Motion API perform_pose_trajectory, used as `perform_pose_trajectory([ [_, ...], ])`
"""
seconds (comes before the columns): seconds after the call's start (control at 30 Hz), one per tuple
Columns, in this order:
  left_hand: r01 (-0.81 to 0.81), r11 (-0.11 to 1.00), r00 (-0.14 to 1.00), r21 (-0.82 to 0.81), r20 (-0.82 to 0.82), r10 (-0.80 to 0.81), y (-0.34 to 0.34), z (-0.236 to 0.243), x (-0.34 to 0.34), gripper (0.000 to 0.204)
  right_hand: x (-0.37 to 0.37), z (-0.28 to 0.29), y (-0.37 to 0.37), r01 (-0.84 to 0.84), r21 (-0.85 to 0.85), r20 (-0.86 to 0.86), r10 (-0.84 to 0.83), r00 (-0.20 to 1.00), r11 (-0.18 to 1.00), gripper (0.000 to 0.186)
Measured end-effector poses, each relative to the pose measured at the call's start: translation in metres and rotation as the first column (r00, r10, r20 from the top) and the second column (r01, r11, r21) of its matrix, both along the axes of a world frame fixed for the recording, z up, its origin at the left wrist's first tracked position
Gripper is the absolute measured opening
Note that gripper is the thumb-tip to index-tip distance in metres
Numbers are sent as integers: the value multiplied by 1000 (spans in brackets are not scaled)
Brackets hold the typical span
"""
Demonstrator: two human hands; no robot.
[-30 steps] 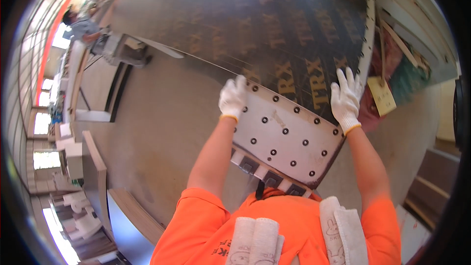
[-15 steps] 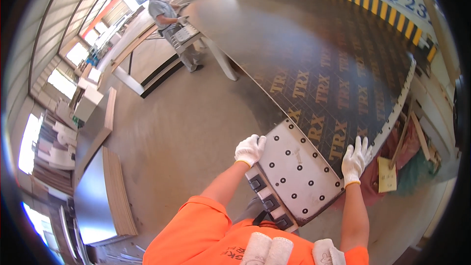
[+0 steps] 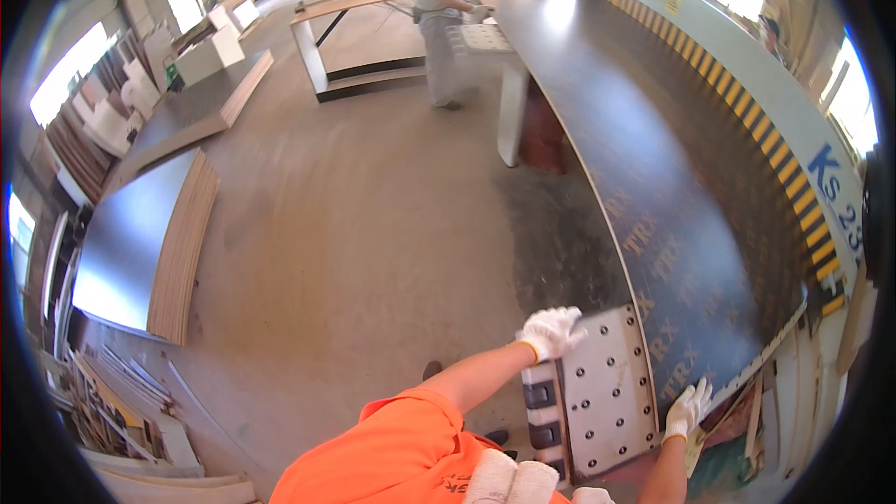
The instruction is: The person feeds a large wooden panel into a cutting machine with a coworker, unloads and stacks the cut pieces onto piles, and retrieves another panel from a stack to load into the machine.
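A dark film-faced board (image 3: pixel 653 215) stretches away from me, its near end overlapping the saw's side. My right hand (image 3: pixel 689 409), in a white knit glove, lies on the board's near corner with its fingers extended. To the left of that corner is a pale support table (image 3: pixel 611 392) studded with small black-rimmed rollers. My left hand (image 3: pixel 553 331), also gloved, is closed over this table's far left corner. Black blocks (image 3: pixel 541 397) line the table's left side.
A co-worker (image 3: pixel 439 23) stands at the far end by a second support table (image 3: pixel 483 37). Along the right runs a machine beam (image 3: pixel 728 47) with yellow-black stripes. Stacked dark boards (image 3: pixel 140 233) stand at left, near scrap strips (image 3: pixel 131 392). A metal-legged frame (image 3: pixel 364 84) stands further back.
My view has swung left, so the board, support table and both hands appear further right and lower. Both hands remain at the same corners. The board's movement cannot be told.
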State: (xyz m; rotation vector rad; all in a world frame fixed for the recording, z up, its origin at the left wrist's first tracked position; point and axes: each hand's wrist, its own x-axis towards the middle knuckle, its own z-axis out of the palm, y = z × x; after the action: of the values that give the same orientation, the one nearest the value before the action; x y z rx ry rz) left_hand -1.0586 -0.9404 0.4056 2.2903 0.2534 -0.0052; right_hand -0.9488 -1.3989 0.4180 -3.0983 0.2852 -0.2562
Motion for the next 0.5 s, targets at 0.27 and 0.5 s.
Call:
perform_pose_trajectory([
  [0.27,4,992,955,-129,-292,-42,183,-110,-184,67,16,4,44,168,-225,-154,-205,967,960,56],
  [0.5,-560,767,240,313,-825,512,371,-194,-442,64,85,-19,158,-93,-28,-85,90,992,995,60],
])
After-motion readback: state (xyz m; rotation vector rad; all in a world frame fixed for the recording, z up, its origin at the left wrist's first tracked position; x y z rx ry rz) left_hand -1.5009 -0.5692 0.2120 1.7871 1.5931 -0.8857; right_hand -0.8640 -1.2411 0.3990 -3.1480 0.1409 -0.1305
